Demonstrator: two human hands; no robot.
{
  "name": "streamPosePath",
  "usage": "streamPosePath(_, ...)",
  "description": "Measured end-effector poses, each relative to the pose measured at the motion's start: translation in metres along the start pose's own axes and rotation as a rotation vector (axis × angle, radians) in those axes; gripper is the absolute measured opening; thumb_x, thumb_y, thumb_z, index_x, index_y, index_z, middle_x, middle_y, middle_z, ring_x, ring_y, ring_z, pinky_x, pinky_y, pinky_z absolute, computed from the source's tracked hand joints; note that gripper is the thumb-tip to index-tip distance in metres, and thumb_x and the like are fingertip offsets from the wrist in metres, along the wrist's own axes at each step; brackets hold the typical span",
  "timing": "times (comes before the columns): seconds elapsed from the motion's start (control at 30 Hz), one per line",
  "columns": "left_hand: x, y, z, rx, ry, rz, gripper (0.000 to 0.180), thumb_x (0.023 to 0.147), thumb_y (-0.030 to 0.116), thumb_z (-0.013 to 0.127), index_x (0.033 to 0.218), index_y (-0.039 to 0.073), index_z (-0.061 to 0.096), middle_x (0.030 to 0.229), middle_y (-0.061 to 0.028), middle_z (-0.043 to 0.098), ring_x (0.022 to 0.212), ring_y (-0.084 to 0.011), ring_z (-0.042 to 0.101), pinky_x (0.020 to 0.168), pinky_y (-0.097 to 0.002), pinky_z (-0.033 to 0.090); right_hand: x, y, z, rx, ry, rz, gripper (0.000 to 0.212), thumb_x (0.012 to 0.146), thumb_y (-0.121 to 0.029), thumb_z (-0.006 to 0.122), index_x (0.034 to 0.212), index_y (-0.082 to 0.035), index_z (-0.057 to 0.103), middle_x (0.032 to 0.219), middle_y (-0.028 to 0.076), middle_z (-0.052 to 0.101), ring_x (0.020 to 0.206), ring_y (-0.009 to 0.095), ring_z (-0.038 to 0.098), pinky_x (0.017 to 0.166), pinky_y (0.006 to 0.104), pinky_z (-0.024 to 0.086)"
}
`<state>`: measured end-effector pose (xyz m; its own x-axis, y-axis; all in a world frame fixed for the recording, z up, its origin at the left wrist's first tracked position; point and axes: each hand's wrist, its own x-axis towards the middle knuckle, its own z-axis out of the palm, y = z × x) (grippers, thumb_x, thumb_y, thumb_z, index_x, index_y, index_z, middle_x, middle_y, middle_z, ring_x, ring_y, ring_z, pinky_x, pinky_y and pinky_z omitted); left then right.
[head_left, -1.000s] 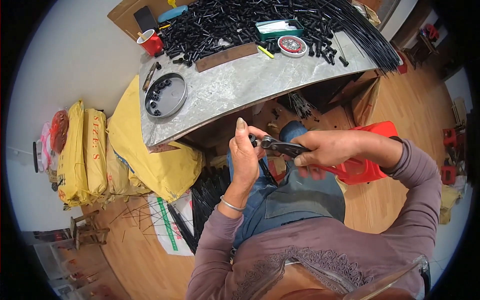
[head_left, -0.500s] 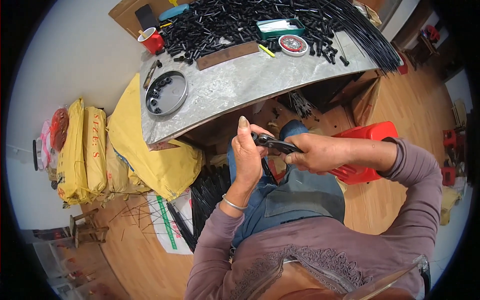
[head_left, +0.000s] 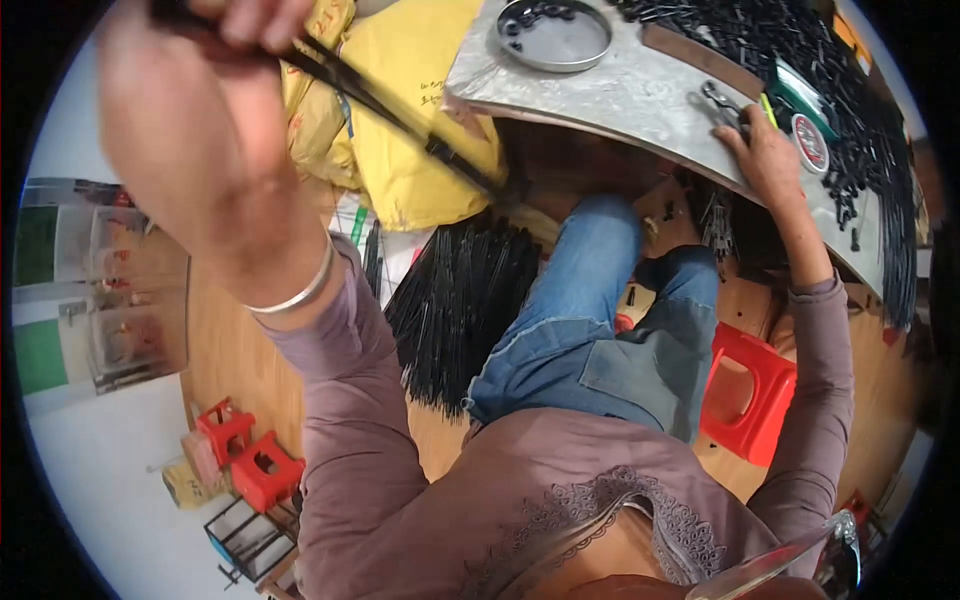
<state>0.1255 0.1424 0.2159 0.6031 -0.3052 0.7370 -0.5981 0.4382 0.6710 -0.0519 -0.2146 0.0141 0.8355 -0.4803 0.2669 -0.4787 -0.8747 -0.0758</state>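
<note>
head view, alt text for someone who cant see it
Blurred left hand large in the foreground, holding long thin black rods; the right hand is at black-handled pliers on a grey worktop. A bundle of black rods is beside the jeans-clad left leg.

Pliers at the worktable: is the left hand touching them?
No: the right hand touches the pliers; the left hand, far off, holds a long black object.

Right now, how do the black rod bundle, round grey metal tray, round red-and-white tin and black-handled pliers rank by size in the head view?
Rod bundle
Tray
Tin and pliers: unsure, right hand partly covers pliers
</note>
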Motion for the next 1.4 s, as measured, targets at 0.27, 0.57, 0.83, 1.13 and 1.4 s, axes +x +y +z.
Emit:
streamPosePath(0.27, -0.245, -0.23, -0.039, 0.764, -0.309, -0.858, 0.046, 0.098, 0.038, 0.043, 0.108, -0.004, 0.058, 0.094, -0.0267, 0.062, 0.089, -0.0414, 0.058, 0.078, -0.0473, 0.046, -0.002, 0.0, 0.017, -0.088, 0.195, -0.15, 0.036, 0.089, -0.039, 0.06, 0.104, -0.007, 0.06, 0.095, 0.012, 0.063, 0.09, 0.031, 0.061, 0.075, 0.0391, 0.047)
streamPosePath(0.57, -0.389, -0.336, -0.036, 0.842, -0.617, -1.143, 0.074, 0.085, 0.054, 0.056, 0.134, 0.0, 0.044, 0.127, -0.0295, 0.051, 0.121, -0.0451, 0.045, 0.098, -0.0511, 0.039, 0.005, 0.008, 0.029, -0.048, 0.509, -0.15, 0.037, 0.06, -0.012, 0.074, 0.094, -0.005, 0.062, 0.092, 0.014, 0.061, 0.089, 0.032, 0.058, 0.081, 0.0443, 0.044)
streamPosePath(0.83, -0.179, -0.174, 0.091, 0.051, -0.492, -0.649, 0.029, 0.096, 0.024, 0.054, 0.096, -0.002, 0.068, 0.077, -0.0068, 0.067, 0.063, -0.0111, 0.059, 0.06, -0.0222, 0.045, -0.007, 0.016, -0.011, 0.09, 0.525, -0.185, 0.026, 0.076, -0.023, 0.069, 0.097, -0.01, 0.061, 0.098, 0.007, 0.059, 0.094, 0.026, 0.054, 0.082, 0.0393, 0.037)
streamPosePath(1.13, -0.115, -0.206, 0.205, 0.586, -0.269, 0.191, 0.027, 0.085, 0.01, 0.059, 0.11, 0.001, 0.059, 0.108, -0.0138, 0.059, 0.108, -0.0345, 0.05, 0.097, -0.0448, 0.036, 0.0, 0.202, -0.053, -0.285, 0.499, 0.428, 0.018, 0.081, -0.029, 0.063, 0.087, -0.013, 0.068, 0.091, 0.006, 0.062, 0.093, 0.026, 0.055, 0.079, 0.0418, 0.039)
streamPosePath(1.4, -0.12, -0.211, 0.215, 0.764, -0.282, 0.152, 0.033, 0.088, 0.014, 0.057, 0.117, 0.0, 0.055, 0.119, -0.0167, 0.054, 0.119, -0.0377, 0.043, 0.103, -0.0494, 0.03, -0.011, 0.362, -0.057, -0.471, 0.318, 0.847, 0.027, 0.08, -0.024, 0.062, 0.102, -0.008, 0.063, 0.105, 0.01, 0.062, 0.104, 0.028, 0.053, 0.085, 0.0462, 0.04)
